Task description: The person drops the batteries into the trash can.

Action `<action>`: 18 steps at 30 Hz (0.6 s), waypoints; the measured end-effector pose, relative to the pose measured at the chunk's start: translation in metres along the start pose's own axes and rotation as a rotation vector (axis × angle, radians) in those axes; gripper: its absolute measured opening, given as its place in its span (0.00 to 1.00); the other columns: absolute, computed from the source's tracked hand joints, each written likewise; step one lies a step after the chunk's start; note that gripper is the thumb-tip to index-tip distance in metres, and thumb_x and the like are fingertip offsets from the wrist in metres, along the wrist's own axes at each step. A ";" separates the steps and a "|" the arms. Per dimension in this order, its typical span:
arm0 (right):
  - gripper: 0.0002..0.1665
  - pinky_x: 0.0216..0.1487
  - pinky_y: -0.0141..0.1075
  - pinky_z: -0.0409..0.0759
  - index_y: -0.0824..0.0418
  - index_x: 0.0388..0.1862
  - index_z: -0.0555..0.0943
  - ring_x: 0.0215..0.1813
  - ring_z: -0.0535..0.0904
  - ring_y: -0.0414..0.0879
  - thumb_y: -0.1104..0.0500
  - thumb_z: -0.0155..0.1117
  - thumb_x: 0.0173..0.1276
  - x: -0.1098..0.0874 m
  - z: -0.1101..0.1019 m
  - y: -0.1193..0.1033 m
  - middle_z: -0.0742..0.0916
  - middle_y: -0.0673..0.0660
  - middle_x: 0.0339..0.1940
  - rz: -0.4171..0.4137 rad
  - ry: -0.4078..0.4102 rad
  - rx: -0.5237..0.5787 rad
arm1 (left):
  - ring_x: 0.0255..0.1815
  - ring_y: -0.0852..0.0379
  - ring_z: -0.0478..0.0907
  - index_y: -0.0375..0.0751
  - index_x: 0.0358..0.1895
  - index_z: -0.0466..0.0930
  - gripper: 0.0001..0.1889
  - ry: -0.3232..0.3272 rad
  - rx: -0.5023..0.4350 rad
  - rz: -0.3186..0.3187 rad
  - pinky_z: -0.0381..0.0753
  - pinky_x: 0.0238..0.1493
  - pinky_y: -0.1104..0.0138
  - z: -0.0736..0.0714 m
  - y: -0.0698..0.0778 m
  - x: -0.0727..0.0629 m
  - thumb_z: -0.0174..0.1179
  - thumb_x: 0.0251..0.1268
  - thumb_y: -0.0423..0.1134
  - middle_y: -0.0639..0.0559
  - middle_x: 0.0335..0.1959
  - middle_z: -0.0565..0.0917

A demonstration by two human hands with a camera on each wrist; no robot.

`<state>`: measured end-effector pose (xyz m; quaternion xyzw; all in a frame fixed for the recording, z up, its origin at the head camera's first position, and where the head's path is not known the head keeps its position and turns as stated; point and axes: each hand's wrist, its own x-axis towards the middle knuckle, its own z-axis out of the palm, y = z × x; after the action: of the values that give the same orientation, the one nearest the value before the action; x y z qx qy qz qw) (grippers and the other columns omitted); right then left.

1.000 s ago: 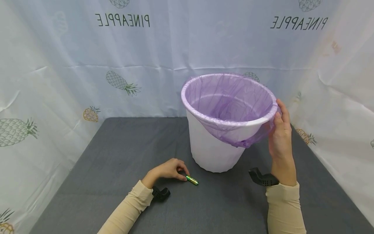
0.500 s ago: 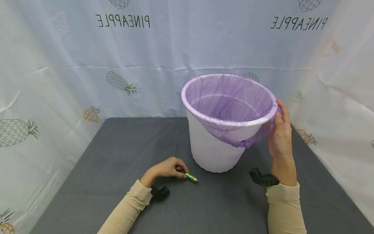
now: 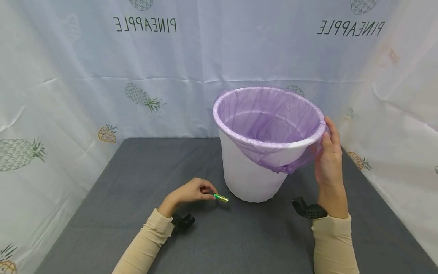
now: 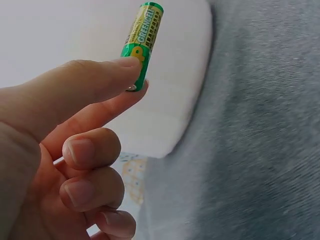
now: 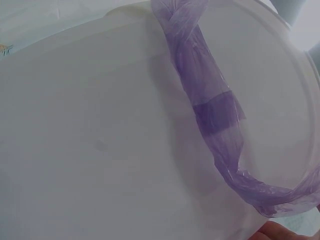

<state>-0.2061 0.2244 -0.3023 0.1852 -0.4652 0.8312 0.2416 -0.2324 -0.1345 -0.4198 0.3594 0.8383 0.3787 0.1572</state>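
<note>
My left hand (image 3: 193, 191) pinches a green and gold AA-size battery (image 4: 142, 45) by one end between thumb and index finger; the other fingers curl loosely. In the head view the battery (image 3: 221, 198) is just above the table, in front of the bin. A white trash bin (image 3: 251, 179) stands right of centre, lined with a thin purple trash bag (image 3: 270, 125) folded over its rim. My right hand (image 3: 329, 163) holds the bin's right rim with thumb and fingers at the bag-covered edge. In the right wrist view only part of the fingers (image 5: 280, 231) shows.
A dark grey cloth covers the table (image 3: 143, 179). Behind and at both sides hangs a pale curtain (image 3: 184, 49) printed with pineapples. Black wrist cameras sit on both wrists.
My left hand has raised the battery slightly off the table and drawn it a little back to the left. The right hand and the bin have stayed in place.
</note>
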 end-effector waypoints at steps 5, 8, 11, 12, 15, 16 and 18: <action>0.22 0.59 0.29 0.69 0.54 0.66 0.71 0.55 0.76 0.38 0.57 0.53 0.74 0.001 0.000 0.001 0.81 0.49 0.56 -0.002 0.012 -0.050 | 0.20 0.70 0.57 0.42 0.41 0.86 0.08 0.040 -0.011 -0.019 0.63 0.27 0.77 -0.008 0.005 -0.004 0.65 0.62 0.40 0.60 0.19 0.63; 0.23 0.60 0.30 0.68 0.54 0.67 0.70 0.55 0.76 0.38 0.56 0.54 0.74 0.001 0.000 0.001 0.80 0.49 0.56 -0.002 0.017 -0.073 | 0.21 0.70 0.58 0.41 0.41 0.86 0.09 0.063 -0.009 -0.024 0.63 0.28 0.76 -0.011 0.008 -0.007 0.65 0.62 0.40 0.60 0.20 0.64; 0.23 0.60 0.30 0.68 0.55 0.67 0.70 0.55 0.76 0.39 0.57 0.54 0.74 0.001 -0.001 0.001 0.80 0.50 0.57 -0.003 0.010 -0.039 | 0.22 0.70 0.59 0.40 0.42 0.86 0.09 0.083 -0.018 -0.030 0.63 0.28 0.76 -0.015 0.010 -0.009 0.65 0.62 0.40 0.59 0.20 0.64; 0.22 0.59 0.29 0.69 0.54 0.66 0.70 0.55 0.76 0.39 0.57 0.53 0.74 0.001 0.000 0.001 0.80 0.50 0.57 -0.005 0.006 -0.036 | 0.22 0.70 0.59 0.40 0.43 0.86 0.10 0.089 -0.024 -0.032 0.63 0.28 0.76 -0.016 0.011 -0.009 0.64 0.62 0.40 0.59 0.21 0.64; 0.21 0.59 0.29 0.69 0.54 0.65 0.71 0.55 0.76 0.38 0.58 0.53 0.74 0.000 0.000 0.000 0.81 0.50 0.56 -0.004 -0.002 -0.005 | 0.22 0.69 0.58 0.39 0.43 0.85 0.10 0.109 -0.033 -0.028 0.63 0.28 0.75 -0.018 0.013 -0.011 0.64 0.62 0.39 0.59 0.20 0.64; 0.21 0.59 0.29 0.70 0.54 0.65 0.71 0.55 0.77 0.38 0.59 0.53 0.75 0.000 0.000 0.000 0.81 0.50 0.56 -0.004 -0.004 0.000 | 0.22 0.69 0.58 0.39 0.43 0.85 0.10 0.118 -0.036 -0.025 0.63 0.28 0.75 -0.019 0.014 -0.012 0.64 0.62 0.39 0.59 0.20 0.64; 0.21 0.58 0.29 0.70 0.55 0.65 0.71 0.55 0.77 0.38 0.59 0.52 0.75 0.000 0.001 -0.001 0.81 0.50 0.56 0.000 -0.006 0.013 | 0.22 0.69 0.58 0.40 0.43 0.85 0.09 0.139 -0.038 -0.015 0.63 0.28 0.75 -0.020 0.015 -0.013 0.65 0.62 0.39 0.59 0.20 0.63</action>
<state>-0.2053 0.2242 -0.3016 0.1892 -0.4607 0.8336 0.2389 -0.2269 -0.1473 -0.3954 0.3232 0.8424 0.4174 0.1082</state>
